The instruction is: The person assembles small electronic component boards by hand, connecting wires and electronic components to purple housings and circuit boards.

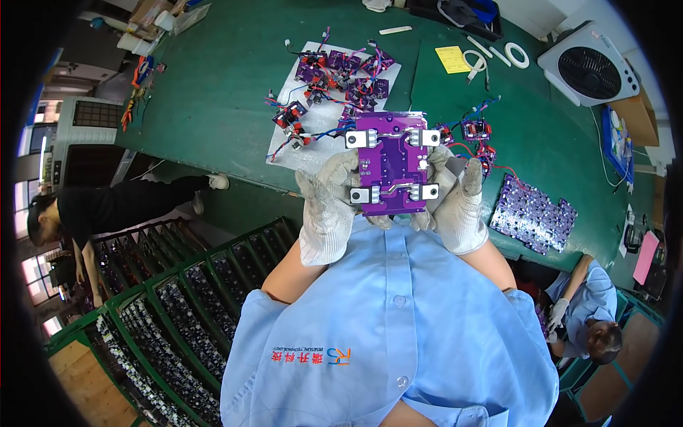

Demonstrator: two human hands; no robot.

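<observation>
A purple circuit board (393,168) is held up in front of my chest, its flat face showing, with metal clips at its four corners. My left hand (327,206), in a white-grey work glove, grips its left edge, thumb out to the side. My right hand (459,203), gloved alike, holds the right edge; the fingers of both hands go behind the board and are partly hidden. Beyond it, a white sheet (284,146) bears several small purple boards (311,70) with red and black parts and wires. More wired boards (477,129) lie beside my right hand.
A purple board panel (533,215) lies at the right. Farther back are a yellow paper (453,60), a white ring (516,55) and a fan (589,65). Green racks of boards (171,306) stand at left. One person (99,206) is at left, another (587,299) at lower right.
</observation>
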